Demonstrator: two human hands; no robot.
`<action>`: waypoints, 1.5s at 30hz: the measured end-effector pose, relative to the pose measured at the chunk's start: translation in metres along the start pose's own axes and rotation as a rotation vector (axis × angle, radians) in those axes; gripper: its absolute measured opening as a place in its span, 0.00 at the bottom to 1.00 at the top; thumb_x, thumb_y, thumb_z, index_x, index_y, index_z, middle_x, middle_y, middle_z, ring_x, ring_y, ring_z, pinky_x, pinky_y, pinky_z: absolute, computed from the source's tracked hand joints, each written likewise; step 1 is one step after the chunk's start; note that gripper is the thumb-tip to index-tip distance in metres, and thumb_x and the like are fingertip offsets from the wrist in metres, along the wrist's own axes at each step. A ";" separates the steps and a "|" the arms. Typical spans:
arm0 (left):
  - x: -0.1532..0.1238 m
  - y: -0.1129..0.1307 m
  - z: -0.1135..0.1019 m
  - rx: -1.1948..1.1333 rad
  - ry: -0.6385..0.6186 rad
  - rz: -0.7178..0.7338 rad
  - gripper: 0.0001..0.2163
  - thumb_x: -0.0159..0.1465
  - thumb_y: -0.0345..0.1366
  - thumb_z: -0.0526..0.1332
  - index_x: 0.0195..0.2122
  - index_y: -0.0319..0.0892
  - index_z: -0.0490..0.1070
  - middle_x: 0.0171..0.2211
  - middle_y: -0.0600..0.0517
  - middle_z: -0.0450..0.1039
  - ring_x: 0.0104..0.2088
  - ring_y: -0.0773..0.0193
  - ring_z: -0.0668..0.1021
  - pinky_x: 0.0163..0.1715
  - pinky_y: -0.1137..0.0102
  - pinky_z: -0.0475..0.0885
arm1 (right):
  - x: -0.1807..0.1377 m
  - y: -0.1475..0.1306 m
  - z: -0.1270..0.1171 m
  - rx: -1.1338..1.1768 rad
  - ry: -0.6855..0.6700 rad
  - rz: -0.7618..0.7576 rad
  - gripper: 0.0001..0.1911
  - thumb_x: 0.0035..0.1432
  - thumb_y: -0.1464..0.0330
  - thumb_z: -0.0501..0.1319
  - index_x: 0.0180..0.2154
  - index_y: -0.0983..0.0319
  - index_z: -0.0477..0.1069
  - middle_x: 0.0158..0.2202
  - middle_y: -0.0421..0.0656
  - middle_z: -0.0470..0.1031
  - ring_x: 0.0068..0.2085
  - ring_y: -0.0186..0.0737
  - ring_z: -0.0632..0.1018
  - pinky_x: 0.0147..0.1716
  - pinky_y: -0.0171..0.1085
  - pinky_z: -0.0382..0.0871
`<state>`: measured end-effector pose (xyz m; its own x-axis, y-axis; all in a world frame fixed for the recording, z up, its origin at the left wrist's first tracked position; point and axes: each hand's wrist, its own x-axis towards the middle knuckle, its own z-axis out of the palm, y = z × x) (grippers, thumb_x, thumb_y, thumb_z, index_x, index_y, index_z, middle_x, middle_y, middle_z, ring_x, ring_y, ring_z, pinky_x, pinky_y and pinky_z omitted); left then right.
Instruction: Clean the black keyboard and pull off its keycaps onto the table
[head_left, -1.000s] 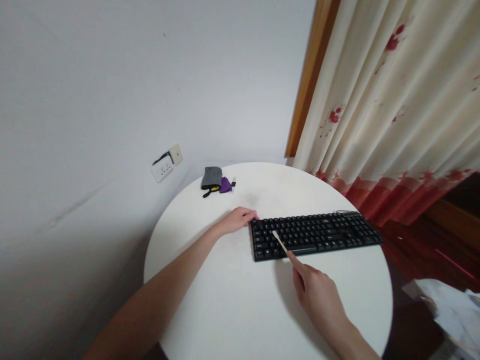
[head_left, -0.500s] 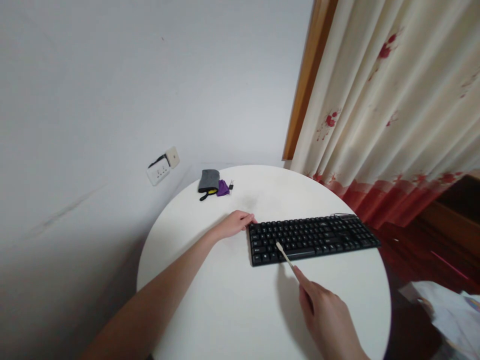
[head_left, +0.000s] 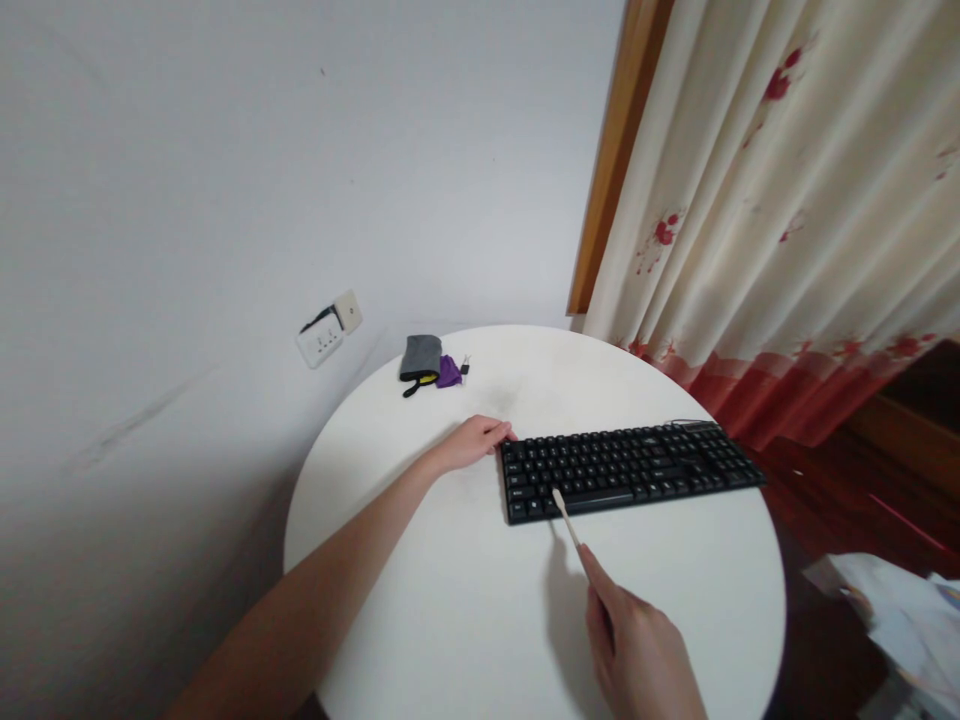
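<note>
On the round white desk point(head_left: 450, 620) your left hand point(head_left: 474, 441) rested flat, with the fingertips touching the far left corner of the black keyboard point(head_left: 630, 468). The fingers were loosely extended, not gripping anything; I think they pressed the keyboard a little so that it did not slide. Your right hand point(head_left: 637, 655) was near you, at the lower edge of the view, and its fingers were closed around the end of a thin pale stick point(head_left: 568, 520), maybe a swab or a small brush. The stick pointed away from you and to the left, and its tip lay at the near edge of the keyboard, close to the left end, beside the long space key. Holding it at the far end, like a pen, probably gave you fine reach between the keys.

Far on the desk, near the wall, lay a grey pouch point(head_left: 418, 358) with a purple cloth point(head_left: 449, 372) just beside it, well apart from your hands. A wall socket point(head_left: 330, 330) was on the left wall and a cream curtain point(head_left: 787, 220) with red flowers hung on the right.

Compared with one second before, the tip of the stick had come nearer to you: then it was in the middle rows of keys, now it was at the near edge. Your right hand had also drawn back toward you. The left hand and the keyboard kept about the same place.
</note>
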<state>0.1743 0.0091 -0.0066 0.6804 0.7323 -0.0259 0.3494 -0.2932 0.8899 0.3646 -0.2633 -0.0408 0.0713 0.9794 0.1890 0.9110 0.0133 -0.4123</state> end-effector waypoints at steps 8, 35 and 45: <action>0.002 -0.001 0.001 0.006 0.004 0.008 0.26 0.65 0.55 0.53 0.39 0.36 0.79 0.36 0.43 0.79 0.35 0.59 0.76 0.34 0.67 0.69 | -0.014 0.009 -0.021 0.048 0.004 0.018 0.25 0.66 0.67 0.46 0.59 0.63 0.69 0.31 0.50 0.82 0.28 0.46 0.82 0.27 0.36 0.72; 0.002 -0.002 0.000 0.007 -0.003 0.006 0.24 0.65 0.53 0.53 0.38 0.36 0.79 0.36 0.44 0.80 0.35 0.60 0.76 0.34 0.68 0.69 | 0.099 -0.029 -0.032 -0.302 -0.175 0.108 0.22 0.68 0.70 0.48 0.60 0.63 0.65 0.33 0.51 0.81 0.32 0.46 0.82 0.32 0.38 0.69; 0.001 -0.002 0.000 0.011 0.010 0.010 0.26 0.65 0.55 0.53 0.38 0.37 0.79 0.36 0.44 0.79 0.36 0.59 0.76 0.33 0.68 0.69 | 0.081 -0.020 -0.028 -0.310 -0.148 0.084 0.23 0.67 0.71 0.48 0.62 0.60 0.63 0.34 0.48 0.81 0.33 0.44 0.82 0.30 0.36 0.67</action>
<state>0.1748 0.0104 -0.0083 0.6777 0.7352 -0.0124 0.3499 -0.3076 0.8849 0.3636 -0.1895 0.0080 0.1123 0.9934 0.0251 0.9861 -0.1083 -0.1260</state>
